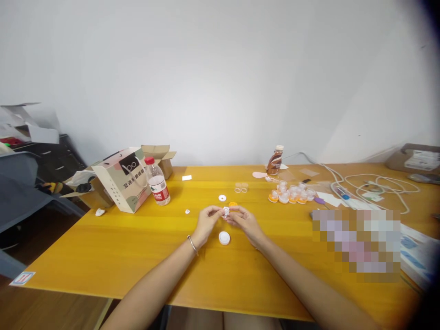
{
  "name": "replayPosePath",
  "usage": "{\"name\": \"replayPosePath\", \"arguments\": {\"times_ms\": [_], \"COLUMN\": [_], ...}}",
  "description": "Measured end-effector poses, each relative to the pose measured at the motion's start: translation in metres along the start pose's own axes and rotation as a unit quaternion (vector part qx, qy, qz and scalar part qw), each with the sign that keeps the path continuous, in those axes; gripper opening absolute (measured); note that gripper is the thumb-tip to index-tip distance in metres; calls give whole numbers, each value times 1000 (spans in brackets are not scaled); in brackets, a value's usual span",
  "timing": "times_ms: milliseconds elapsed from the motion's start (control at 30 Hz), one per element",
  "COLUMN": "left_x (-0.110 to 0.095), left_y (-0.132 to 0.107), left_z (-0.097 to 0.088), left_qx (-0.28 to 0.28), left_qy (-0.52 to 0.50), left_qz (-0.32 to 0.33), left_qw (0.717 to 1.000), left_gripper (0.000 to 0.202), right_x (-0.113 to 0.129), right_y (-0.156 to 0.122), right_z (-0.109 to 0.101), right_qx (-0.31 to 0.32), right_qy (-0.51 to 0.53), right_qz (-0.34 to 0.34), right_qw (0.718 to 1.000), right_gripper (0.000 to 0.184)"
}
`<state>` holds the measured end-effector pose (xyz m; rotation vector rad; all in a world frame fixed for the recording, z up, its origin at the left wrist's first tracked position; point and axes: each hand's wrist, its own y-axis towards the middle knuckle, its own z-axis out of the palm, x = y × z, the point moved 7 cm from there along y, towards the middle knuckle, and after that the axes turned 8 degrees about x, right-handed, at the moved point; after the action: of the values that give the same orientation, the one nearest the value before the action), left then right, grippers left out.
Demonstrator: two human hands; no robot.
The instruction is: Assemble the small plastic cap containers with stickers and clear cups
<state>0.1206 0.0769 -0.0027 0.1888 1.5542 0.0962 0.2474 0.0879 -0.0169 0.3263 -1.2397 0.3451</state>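
Observation:
My left hand [207,222] and my right hand [244,220] meet over the middle of the yellow table [137,256]. Together their fingertips pinch a small white patterned piece [226,211]. A thin bracelet circles my left wrist. Just beyond the hands an orange cap [233,204] lies on the table. A white round lid [224,237] rests between my wrists. A white ring-shaped part [222,198] and a tiny white bit [187,211] lie a little further back on the left.
At back left stand a patterned paper bag [122,181], a red-capped water bottle [157,181] and an open cardboard box [161,156]. A brown bottle [275,160], a cluster of small orange-and-clear pots [292,193], white cables [371,183] and papers fill the right.

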Motion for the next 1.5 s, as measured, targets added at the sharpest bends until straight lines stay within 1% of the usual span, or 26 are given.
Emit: {"name": "replayPosePath", "arguments": {"times_ms": [167,267,333,367,433,500,533,600,667,700,833,967,1033,1200,1267,1300,1333,1400,1500], "left_x": [2,2,-4,-10,-24,-34,-37,-39,-40,-40,-44,-43,-42,-42,-42,-43,-43,-43,-38], "left_y": [-2,0,0,-1,-4,-10,-13,-15,-15,-15,-14,-14,-14,-14,-14,-14,-14,-12,-7], "left_z": [3,1,-1,-1,5,12,15,17,15,14,10,12,12,12,12,12,12,11,6], "left_qx": [-6,-2,5,18,74,144,173,205,211,210,196,194,187,174,176,179,184,194,173], "left_qy": [21,79,138,175,263,348,383,438,473,484,500,541,556,552,536,520,496,422,293], "left_qz": [11,21,46,69,132,188,204,221,230,234,246,241,233,208,197,192,187,174,128], "left_qw": [1000,997,989,982,953,907,884,847,823,816,807,782,775,789,802,813,828,868,932], "left_gripper": [22,20,21,23,28,30,31,31,30,29,29,29,29,28,29,29,29,29,30], "right_x": [-2,0,0,0,-1,-2,-3,-4,-3,-2,-1,0,0,0,-2,-3,-4,-3,-1], "right_y": [2,3,3,3,2,2,2,2,2,2,2,1,1,0,1,1,1,1,1], "right_z": [-4,-6,-6,-5,-4,-4,-3,-3,-1,-1,-1,1,2,2,1,-1,-2,-3,-2], "right_qx": [-16,-21,-19,-17,-13,-6,0,18,44,54,69,76,75,60,50,46,41,36,38], "right_qy": [-6,-11,-11,-11,-12,-17,-23,-38,-57,-67,-86,-91,-95,-81,-66,-61,-58,-59,-74], "right_qz": [-10,-14,-12,-10,-7,-3,1,12,14,12,12,13,10,6,6,7,7,3,-6], "right_qw": [1000,1000,1000,1000,1000,1000,1000,999,997,996,994,993,993,995,997,997,997,998,997], "right_gripper": [31,31,30,30,30,29,29,28,28,30,33,32,32,31,29,28,27,26,26]}}
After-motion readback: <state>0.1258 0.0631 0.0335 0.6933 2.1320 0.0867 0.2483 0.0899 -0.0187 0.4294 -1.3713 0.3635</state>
